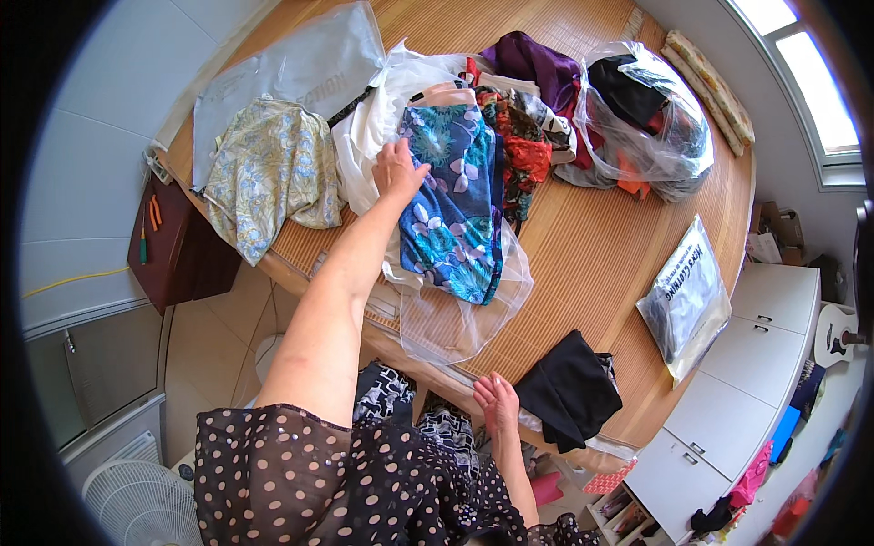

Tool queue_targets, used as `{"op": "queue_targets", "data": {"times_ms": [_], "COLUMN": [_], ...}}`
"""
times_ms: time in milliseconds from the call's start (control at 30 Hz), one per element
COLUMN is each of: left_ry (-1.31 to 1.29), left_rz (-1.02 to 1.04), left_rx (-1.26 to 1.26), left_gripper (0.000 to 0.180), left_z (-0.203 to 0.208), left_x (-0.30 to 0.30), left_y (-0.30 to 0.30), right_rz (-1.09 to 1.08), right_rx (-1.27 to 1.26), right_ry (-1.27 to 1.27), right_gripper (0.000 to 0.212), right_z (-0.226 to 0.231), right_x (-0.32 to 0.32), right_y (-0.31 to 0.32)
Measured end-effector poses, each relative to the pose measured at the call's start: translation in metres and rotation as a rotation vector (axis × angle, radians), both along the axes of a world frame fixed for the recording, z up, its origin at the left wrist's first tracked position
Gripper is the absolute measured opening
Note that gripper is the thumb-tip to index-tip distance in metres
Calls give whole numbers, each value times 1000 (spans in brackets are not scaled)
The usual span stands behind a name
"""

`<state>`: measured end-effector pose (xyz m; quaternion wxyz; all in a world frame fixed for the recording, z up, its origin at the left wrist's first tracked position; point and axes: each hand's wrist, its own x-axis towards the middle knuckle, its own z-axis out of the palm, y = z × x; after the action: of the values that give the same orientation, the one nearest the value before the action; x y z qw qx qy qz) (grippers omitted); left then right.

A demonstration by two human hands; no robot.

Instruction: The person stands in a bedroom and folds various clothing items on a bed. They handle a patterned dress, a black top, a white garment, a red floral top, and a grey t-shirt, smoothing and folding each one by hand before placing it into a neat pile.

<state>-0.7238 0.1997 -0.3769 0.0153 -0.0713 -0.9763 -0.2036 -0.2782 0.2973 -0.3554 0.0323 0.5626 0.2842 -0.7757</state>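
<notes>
A folded blue floral garment [452, 196] with teal and pale blossoms lies in front of me, partly over a clear plastic bag [460, 332]. My left hand [398, 171] rests on its left edge, fingers stretched and thumb pointing right across the cloth. Under and beside that hand is crumpled white cloth or plastic [360, 150]; I cannot tell which. At the bed's near edge, my right hand [496, 400] is raised with loosely bent fingers and nothing visible in it. Just right of it lies a folded black garment [572, 391].
A shiny patterned cloth [278, 177] and a grey plastic bag [291, 68] lie left. Red, purple and floral clothes [528, 136] spread behind, beside a stuffed clear bag [646, 114]. A packaged garment [687, 296] lies right. A fan [141, 505] stands at lower left.
</notes>
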Motion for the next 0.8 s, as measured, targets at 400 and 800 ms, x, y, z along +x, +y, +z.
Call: {"op": "queue_targets", "data": {"times_ms": [400, 800], "left_ry": [4, -512], "left_rz": [-257, -1396], "left_rx": [401, 286], "left_gripper": [26, 42], "left_z": [47, 34], "left_x": [42, 320], "left_y": [28, 39], "right_rz": [-59, -723], "right_rx": [-22, -35], "right_ry": [67, 425], "right_gripper": [29, 59], "right_z": [5, -6], "right_x": [-4, -4], "right_y": [1, 60]}}
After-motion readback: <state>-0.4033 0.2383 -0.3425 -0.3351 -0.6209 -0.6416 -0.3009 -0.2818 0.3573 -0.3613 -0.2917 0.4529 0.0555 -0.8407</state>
